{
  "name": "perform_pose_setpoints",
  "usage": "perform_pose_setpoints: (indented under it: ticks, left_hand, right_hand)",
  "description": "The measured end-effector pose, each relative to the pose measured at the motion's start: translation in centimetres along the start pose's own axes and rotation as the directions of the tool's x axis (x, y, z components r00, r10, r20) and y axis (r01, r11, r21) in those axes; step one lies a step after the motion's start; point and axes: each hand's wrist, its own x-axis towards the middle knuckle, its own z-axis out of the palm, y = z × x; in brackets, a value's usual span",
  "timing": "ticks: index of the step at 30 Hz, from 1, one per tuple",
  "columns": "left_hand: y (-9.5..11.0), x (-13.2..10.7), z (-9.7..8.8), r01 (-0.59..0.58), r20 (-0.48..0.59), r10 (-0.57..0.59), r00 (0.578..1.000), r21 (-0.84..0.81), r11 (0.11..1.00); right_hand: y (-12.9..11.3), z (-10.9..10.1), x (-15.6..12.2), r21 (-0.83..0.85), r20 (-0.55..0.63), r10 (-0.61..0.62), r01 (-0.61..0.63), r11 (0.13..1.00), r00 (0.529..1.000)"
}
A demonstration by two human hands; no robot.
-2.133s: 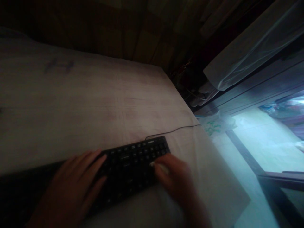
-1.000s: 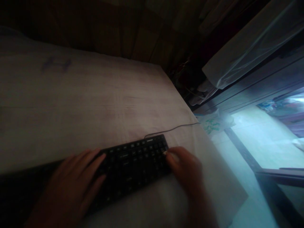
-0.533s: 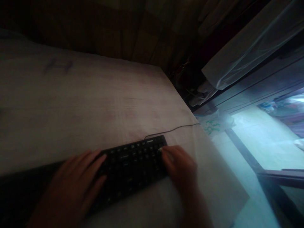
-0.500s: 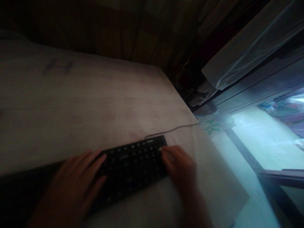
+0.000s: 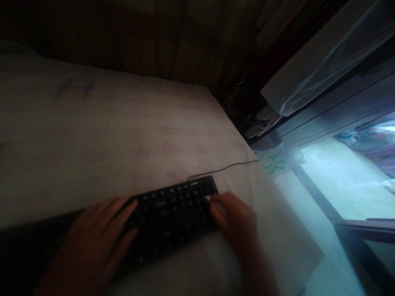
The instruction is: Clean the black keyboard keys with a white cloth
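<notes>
A black keyboard (image 5: 173, 213) lies on a pale sheet-covered surface (image 5: 123, 135) near its front edge. My left hand (image 5: 95, 238) rests flat on the keyboard's left half, fingers stretched out and slightly apart. My right hand (image 5: 236, 220) sits at the keyboard's right end with its fingers curled in; something small and pale shows at the fingertips, touching the keys, but I cannot make out what it is. The scene is very dim.
A thin cable (image 5: 225, 167) runs from the keyboard's back edge to the right. The surface ends at the right over a bright floor (image 5: 339, 185). Dark wooden panelling (image 5: 154, 41) stands behind, and pale curtain fabric (image 5: 324, 61) hangs at the upper right.
My right hand slid from the middle of the keyboard to its right end, then edged slightly back left. The left hand and the keyboard have stayed put.
</notes>
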Motion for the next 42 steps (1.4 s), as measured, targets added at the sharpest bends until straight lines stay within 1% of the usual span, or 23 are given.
perform_pose_setpoints:
  ticks: [6,11,14,22,28,33,35,36,38,40,42]
  left_hand:
    - [0.1,0.1,0.0,0.008,-0.012,-0.007,1.0,0.016,1.0]
    - [0.0,0.0,0.1,0.031,0.023,-0.031,0.999,-0.001,1.0]
    - [-0.1,0.0,0.2,0.043,0.016,-0.043,0.999,-0.01,0.999]
    - [0.1,0.1,0.0,0.022,-0.005,-0.022,1.0,-0.009,1.0]
    - [0.0,0.1,0.0,0.029,0.024,-0.029,0.999,-0.003,1.0]
    - [0.0,0.0,0.0,0.026,0.021,-0.026,0.999,-0.002,1.0]
    - [0.0,0.0,0.0,0.029,0.021,-0.029,0.999,-0.004,1.0]
    - [0.0,-0.1,0.0,0.025,0.026,-0.025,0.999,-0.004,1.0]
    - [0.0,-0.1,0.0,0.015,0.035,-0.014,0.999,-0.002,1.0]
    - [0.0,-0.1,0.0,0.005,0.035,-0.005,0.999,0.003,1.0]
    - [0.0,-0.1,0.0,0.003,0.026,-0.003,1.0,0.004,1.0]
  right_hand:
    - [-0.1,-0.3,-0.1,-0.012,0.032,0.032,-0.031,0.999,0.999]
    - [0.0,-0.4,-0.3,-0.021,0.042,0.044,-0.043,0.999,0.998]
    - [0.1,-0.5,-0.4,-0.02,0.052,0.056,-0.055,0.998,0.997]
    - [0.3,-0.9,-0.4,-0.045,0.089,0.064,-0.061,0.997,0.994]
    - [0.8,-1.1,-0.6,-0.028,0.146,0.038,-0.035,0.999,0.989]
    - [0.4,-1.5,-0.6,-0.033,0.16,0.073,-0.068,0.997,0.984]
    - [0.1,-1.6,-0.5,-0.009,0.161,0.084,-0.083,0.996,0.983]
    - [0.1,-1.7,-0.5,0.016,0.152,0.08,-0.083,0.996,0.985]
    - [0.0,-1.8,-0.3,0.093,0.089,0.076,-0.085,0.992,0.993]
    - [0.0,-1.9,-0.1,0.181,-0.032,0.101,-0.093,0.979,0.994]
    - [-0.2,-1.8,0.2,0.238,-0.157,0.143,-0.103,0.966,0.977]
